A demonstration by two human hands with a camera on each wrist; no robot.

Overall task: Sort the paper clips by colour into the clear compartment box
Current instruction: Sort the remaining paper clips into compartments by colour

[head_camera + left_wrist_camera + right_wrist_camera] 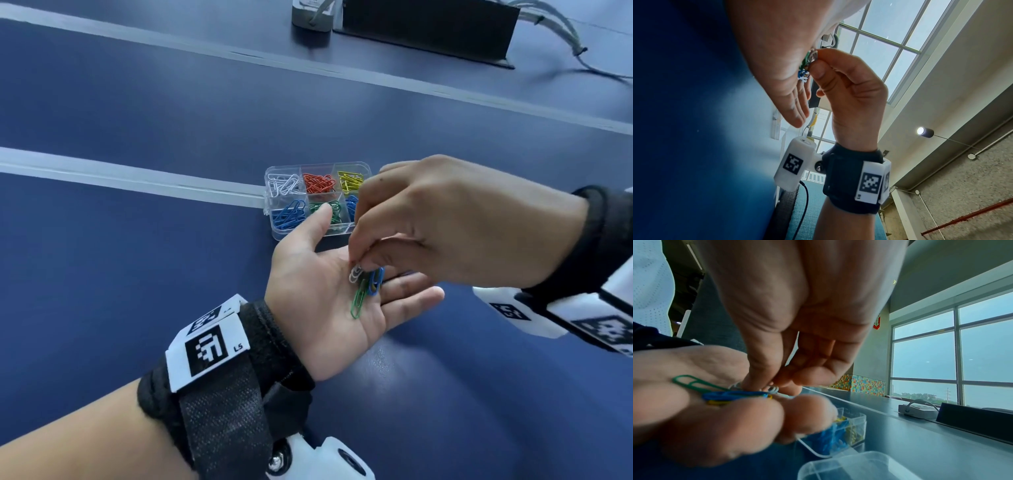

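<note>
**White wire first: lifting one clip off the palm**

White wire was what my right hand (445,222) had pinched, thumb and forefinger closed on a white clip (355,274) at the 12 o'clock end of the little pile. My left hand (329,291) lay flat and palm-up, fingers straight, carrying a green clip (358,303), blue clips (376,282) and, in the right wrist view, a yellow one (719,402).

I judged the clips overlapped, so a straight, slow lift was best, to keep the blue ones from dragging along and spilling off the fingers.

The compartment box (278,233) sat on the blue table (137,257) at 12 o'clock from the palm, its white compartment (282,183) at the far-left corner. Open table lay at 9 o'clock; my own left thumb overlapped the near compartments.
</note>
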